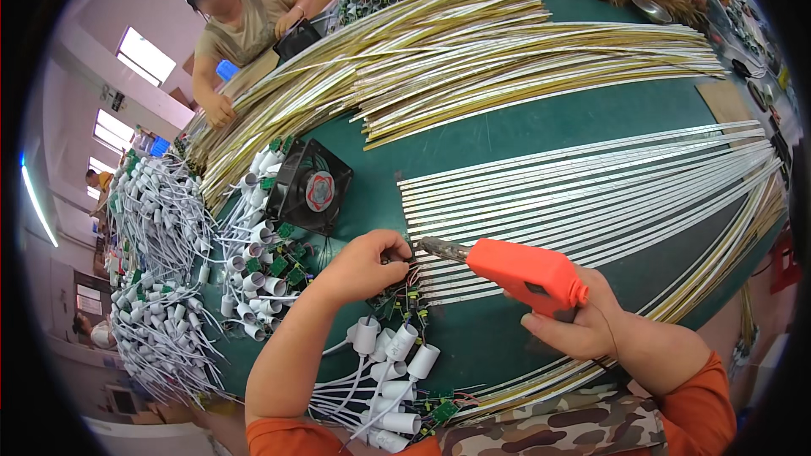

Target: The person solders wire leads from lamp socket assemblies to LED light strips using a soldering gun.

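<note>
Pale walls with bright windows [145, 55] fill the far left, cropped by the lens's dark rim. Next, along the green table [486, 137], comes a heap of white lamp caps [160, 211] with trailing wires, too tangled to separate. Behind it, a co-worker [247, 29] reaches one hand to a yellowish bundle of strips [541, 59]; the table side hides the lower body. A black fan [308, 186] stands tilted, just beyond the left hand [367, 268]. That hand's grip curls, fingertips near the thumb; I cannot tell whether it pinches anything. Below lie more loose caps [397, 363]; small circuit boards [414, 312] and wires sit partly hidden beside the hand. Fanned silvery strips [549, 190] start here and run rightward, some covered by the orange-red soldering gun [524, 274]. Its metal tip meets the strips' left ends, contact unclear. Rightmost, the right hand [587, 321] has its grip wrapped round the gun's handle, mostly concealing it.
</note>
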Demonstrator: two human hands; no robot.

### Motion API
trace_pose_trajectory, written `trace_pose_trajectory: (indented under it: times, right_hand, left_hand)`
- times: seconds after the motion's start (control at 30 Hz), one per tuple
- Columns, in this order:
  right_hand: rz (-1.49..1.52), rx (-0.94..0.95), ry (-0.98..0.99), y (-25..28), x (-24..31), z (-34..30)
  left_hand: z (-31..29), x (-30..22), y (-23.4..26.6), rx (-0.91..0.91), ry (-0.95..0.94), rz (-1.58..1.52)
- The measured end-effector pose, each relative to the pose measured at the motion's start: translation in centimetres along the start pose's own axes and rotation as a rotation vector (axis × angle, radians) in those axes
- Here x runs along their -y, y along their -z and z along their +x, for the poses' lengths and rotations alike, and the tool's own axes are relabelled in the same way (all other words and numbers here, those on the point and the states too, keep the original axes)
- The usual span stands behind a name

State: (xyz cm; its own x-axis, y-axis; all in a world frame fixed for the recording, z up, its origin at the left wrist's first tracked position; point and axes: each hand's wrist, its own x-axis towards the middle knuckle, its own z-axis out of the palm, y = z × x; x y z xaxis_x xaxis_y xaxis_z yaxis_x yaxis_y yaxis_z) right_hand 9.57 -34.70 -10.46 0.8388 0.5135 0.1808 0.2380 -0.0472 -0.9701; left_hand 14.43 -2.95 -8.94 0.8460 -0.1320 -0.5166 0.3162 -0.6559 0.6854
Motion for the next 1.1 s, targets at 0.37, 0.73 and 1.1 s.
trace_pose_trajectory:
  times: [0.37, 0.73, 1.1]
  right_hand:
    - [0.024, -0.005, -0.080, 0.0, 0.2, 0.2]
    - [0.018, 0.030, -0.178, 0.4, 0.7, 0.3]
    - [-0.032, 0.045, -0.237, 0.2, 0.5, 0.4]
  left_hand:
    - [1.0, 2.1, 0.6, 0.026, -0.437, 0.159]
    - [0.5, 1.6, 0.5, 0.021, -0.303, 0.027]
    - [-0.3, 1.4, -0.6, -0.144, -0.339, 0.137]
